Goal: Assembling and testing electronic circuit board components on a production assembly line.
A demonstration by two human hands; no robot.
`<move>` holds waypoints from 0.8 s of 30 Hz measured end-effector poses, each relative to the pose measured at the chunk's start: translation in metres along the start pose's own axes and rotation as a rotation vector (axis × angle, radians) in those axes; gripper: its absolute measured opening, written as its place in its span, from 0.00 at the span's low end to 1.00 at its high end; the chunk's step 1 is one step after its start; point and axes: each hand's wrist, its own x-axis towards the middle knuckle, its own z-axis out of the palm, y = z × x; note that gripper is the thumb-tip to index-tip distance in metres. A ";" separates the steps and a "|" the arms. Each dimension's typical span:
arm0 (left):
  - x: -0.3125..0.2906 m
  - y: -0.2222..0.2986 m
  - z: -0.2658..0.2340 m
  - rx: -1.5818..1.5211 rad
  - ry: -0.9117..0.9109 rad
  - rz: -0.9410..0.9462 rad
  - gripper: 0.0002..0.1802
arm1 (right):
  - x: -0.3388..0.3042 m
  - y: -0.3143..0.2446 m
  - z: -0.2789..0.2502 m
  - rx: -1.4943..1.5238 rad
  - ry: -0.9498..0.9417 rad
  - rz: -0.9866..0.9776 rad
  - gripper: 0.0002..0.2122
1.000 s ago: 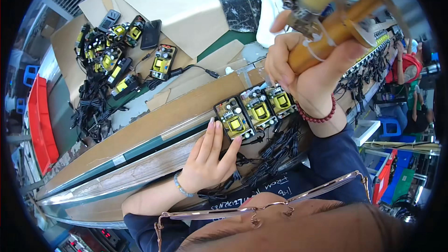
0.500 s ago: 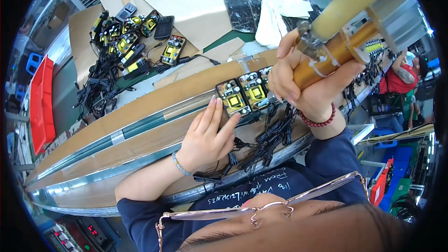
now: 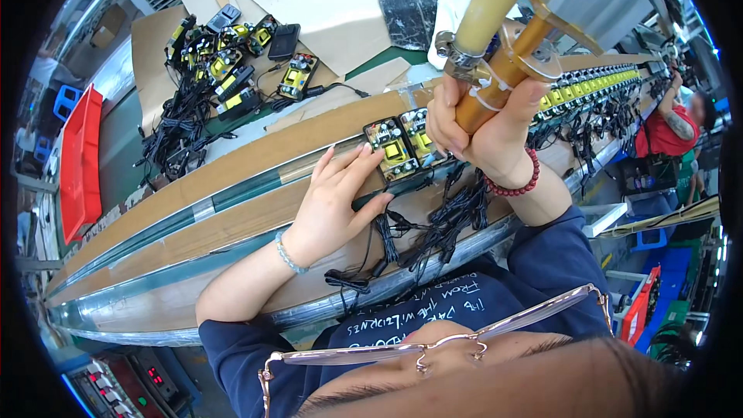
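My right hand [image 3: 495, 128] is wrapped round an amber cylindrical tool [image 3: 489, 97] with a thick yellow hose [image 3: 503, 0] clamped to it. Its lower tip is hidden behind my fingers. Just left of it lies a power-adapter circuit board [image 3: 392, 151] in a black open case, with a yellow-wrapped transformer. A second board [image 3: 418, 135] sits right against it, partly covered by my right hand. My left hand [image 3: 329, 201] is open, fingers stretched out, with fingertips touching the left edge of the first board and the thumb near its lower edge.
A long row of similar boards [image 3: 588, 89] runs along the rail to the right. Black cables [image 3: 433, 232] hang toward me. A pile of boards and cables [image 3: 186, 101] lies at the back left, beside a red tray [image 3: 81, 162]. Another person [image 3: 667, 135] sits far right.
My right hand has moved left with the amber tool, baring the row of boards behind it. The fingers of my left hand have spread a little at the board's edge. The view has shifted slightly.
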 end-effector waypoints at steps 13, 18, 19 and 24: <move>-0.002 -0.006 0.001 0.110 0.052 0.023 0.26 | 0.014 -0.023 0.009 -0.186 0.051 0.137 0.49; -0.006 -0.008 0.003 0.144 0.064 0.047 0.23 | 0.019 -0.017 0.039 -0.017 0.045 0.006 0.50; -0.007 -0.010 0.002 0.145 0.082 0.039 0.23 | 0.019 -0.013 0.044 -0.021 0.027 0.012 0.50; -0.010 -0.014 0.008 0.090 0.050 0.020 0.24 | 0.010 0.005 0.048 0.036 0.072 0.060 0.50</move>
